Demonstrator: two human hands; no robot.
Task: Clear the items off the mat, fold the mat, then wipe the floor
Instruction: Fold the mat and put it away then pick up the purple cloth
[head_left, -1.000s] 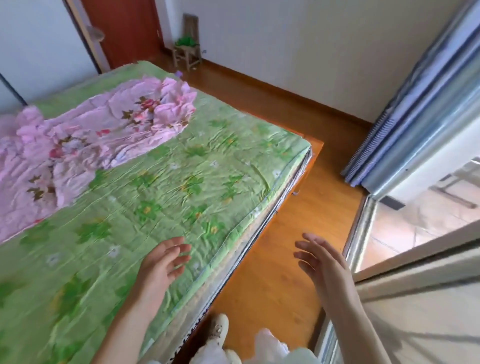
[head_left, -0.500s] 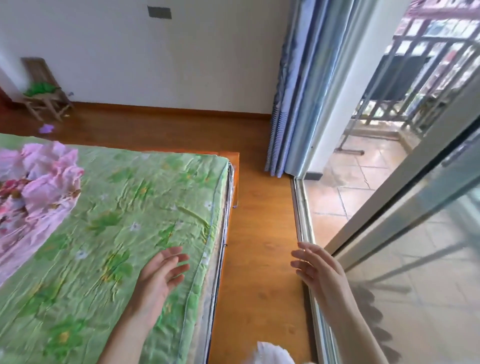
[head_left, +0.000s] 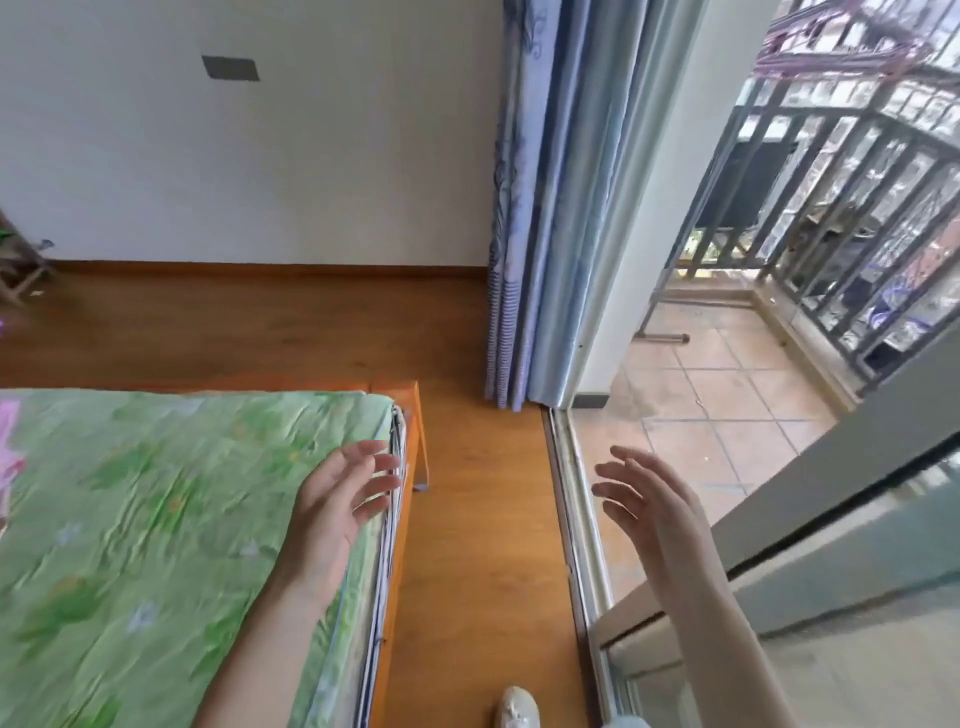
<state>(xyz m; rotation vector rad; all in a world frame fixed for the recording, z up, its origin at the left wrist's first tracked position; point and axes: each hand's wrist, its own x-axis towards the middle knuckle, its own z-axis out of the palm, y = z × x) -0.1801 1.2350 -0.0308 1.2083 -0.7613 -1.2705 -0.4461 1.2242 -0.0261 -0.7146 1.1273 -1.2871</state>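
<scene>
Orange-brown wooden plank floor runs between a low bed on the left and a sliding glass door track on the right. Green floral-print mat lies spread flat over the bed, reaching its far right corner; a pink fabric shows at the left edge. Blue striped curtain hangs at the far wall beside the doorway to a tiled balcony. Left hand hovers above the mat's right edge, fingers straight and spread, holding nothing. Right hand is raised over the door track, fingers loosely extended, holding nothing. A white shoe stands on the near floor.
</scene>
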